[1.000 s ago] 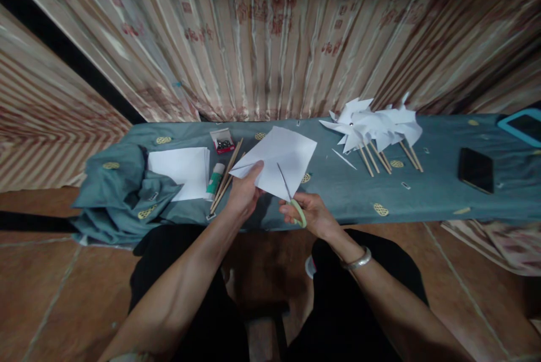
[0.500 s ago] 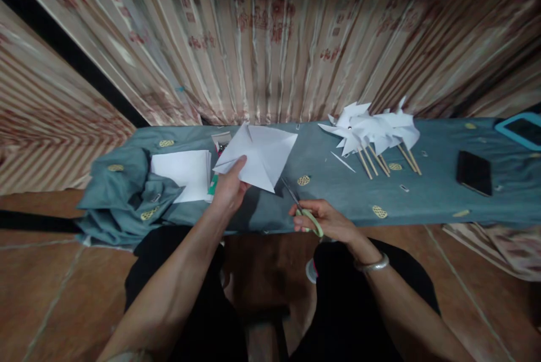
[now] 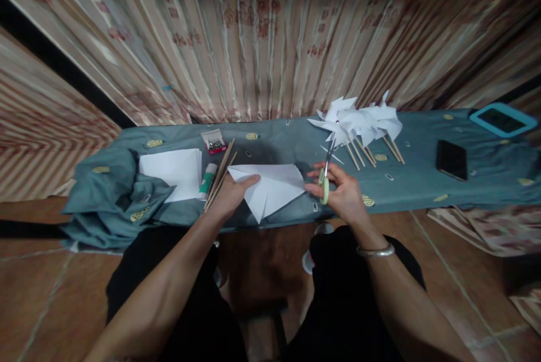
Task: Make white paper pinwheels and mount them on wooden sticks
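Observation:
Pinched in my left hand (image 3: 236,190) is a white paper sheet (image 3: 274,187) with slits cut in from its corners; my thumb lies on top. My right hand (image 3: 340,187) grips scissors (image 3: 325,179) with pale green handles, their blades pointing up and away from me. The fingertips of my right hand are close to the sheet's right corner; whether they touch it I cannot tell. Left of the paper lie wooden sticks (image 3: 220,173) and a green and white glue stick (image 3: 207,180). Behind them is a small open box of metal pins (image 3: 216,145).
A stack of white paper (image 3: 173,170) lies at the left, partly under bunched cloth (image 3: 105,187). Finished paper pinwheels (image 3: 359,121) on sticks lie back right, near a thin paper strip (image 3: 332,154). Farther right are a black phone (image 3: 451,159) and a blue-framed tablet (image 3: 502,120).
My left hand has lowered and turned the sheet, uncovering the sticks, glue stick and pin box. My right hand has risen, and the scissors now point upward, away from the paper.

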{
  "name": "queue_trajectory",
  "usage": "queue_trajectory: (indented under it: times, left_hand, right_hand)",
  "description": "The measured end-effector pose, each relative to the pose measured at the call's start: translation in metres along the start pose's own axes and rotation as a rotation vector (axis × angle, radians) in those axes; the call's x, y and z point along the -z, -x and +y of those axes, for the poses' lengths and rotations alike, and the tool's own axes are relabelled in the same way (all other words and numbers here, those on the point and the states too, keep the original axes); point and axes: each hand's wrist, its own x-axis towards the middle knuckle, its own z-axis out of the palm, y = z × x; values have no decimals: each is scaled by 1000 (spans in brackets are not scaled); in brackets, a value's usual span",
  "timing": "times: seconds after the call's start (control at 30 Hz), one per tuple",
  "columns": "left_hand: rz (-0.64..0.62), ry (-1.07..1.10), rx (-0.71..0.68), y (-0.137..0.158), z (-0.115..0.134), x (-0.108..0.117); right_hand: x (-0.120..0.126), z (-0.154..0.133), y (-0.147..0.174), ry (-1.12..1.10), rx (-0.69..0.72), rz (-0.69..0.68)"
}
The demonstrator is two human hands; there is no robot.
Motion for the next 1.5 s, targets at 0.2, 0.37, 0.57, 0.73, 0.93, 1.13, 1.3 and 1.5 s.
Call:
queue_trajectory:
  times: [0.2,0.37,0.57,0.73,0.93,1.13,1.3,1.5]
  left_hand:
    - [-115,-85,94,9,7,-5]
    - [-251,107,114,6,10,-5]
    - [-356,381,173,15,13,-11]
    - [-357,354,169,26,6,-27]
    - [-58,364,124,25,6,-36]
    - [75,290,-53,8,11,-25]
    - [195,216,-191,-8,21,-9]
    - [247,177,-270,-15,25,-2]
  right_hand:
    - [-10,4,1,-4,-25,-124]
    - [-14,2,-5,-136,-120,-36]
    - [-21,1,-17,-302,-144,240]
    - [-38,-3,-22,-398,-143,246]
    - [-62,-19,-21,-474,-163,167]
    - [-69,-16,-18,-453,-165,68]
    - [-69,-11,1,-387,-202,-239]
    - [-75,-6,28,-278,-177,-644]
